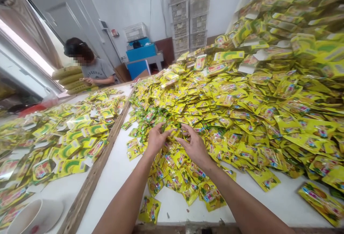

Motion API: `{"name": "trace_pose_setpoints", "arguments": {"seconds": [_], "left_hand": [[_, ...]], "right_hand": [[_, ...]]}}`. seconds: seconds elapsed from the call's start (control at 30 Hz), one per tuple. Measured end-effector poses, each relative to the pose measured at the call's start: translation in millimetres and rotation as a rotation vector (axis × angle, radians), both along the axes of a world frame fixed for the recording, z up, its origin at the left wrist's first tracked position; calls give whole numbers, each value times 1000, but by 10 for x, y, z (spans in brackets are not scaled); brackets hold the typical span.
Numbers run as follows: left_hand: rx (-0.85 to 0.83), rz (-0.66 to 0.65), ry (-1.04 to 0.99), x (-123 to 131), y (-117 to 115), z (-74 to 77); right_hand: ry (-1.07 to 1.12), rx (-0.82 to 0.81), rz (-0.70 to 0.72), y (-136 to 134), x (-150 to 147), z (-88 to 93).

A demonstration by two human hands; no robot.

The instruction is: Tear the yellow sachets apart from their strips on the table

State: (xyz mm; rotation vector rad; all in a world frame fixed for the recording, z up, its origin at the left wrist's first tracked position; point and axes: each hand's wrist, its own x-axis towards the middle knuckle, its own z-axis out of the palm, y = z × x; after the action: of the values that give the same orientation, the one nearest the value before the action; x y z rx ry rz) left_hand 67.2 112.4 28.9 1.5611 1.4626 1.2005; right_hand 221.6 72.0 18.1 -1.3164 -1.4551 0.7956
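Observation:
A huge heap of small yellow-green printed sachets (242, 94) covers the white table (113, 176) and rises toward the right. My left hand (156, 139) and my right hand (193, 144) meet at the near edge of the heap. Both have their fingers curled, pinching a few sachets (173, 132) between them. More loose sachets lie under my forearms.
A wooden strip (91, 180) divides this table from another sachet-covered surface (53, 137) on the left. A white bowl (34, 216) sits at the bottom left. A seated person (94, 69) works at the back left. Stacked white crates (188, 19) and a blue machine (141, 53) stand by the far wall.

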Motion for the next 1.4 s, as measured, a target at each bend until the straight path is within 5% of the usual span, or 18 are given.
{"name": "trace_pose_setpoints", "arguments": {"seconds": [0.1,0.3,0.53,0.8,1.03,1.27,1.4], "left_hand": [[-118,-87,-266,100,-188,21],[-336,-20,-585,117,-340,42],[-300,67,-554,70,-333,-85],[-312,-34,-454,59,-396,-29],[-351,-207,-642,92,-489,73],[-303,-284,-380,46,-417,92],[-431,-417,-297,-61,-241,266]], "right_hand": [[29,-37,4,8,-28,-31],[161,-81,59,26,-30,-62],[247,-179,162,-7,42,24],[480,-174,29,39,114,85],[337,-113,80,-5,40,63],[163,-91,148,-32,90,28],[53,-200,208,-46,102,86]]}}
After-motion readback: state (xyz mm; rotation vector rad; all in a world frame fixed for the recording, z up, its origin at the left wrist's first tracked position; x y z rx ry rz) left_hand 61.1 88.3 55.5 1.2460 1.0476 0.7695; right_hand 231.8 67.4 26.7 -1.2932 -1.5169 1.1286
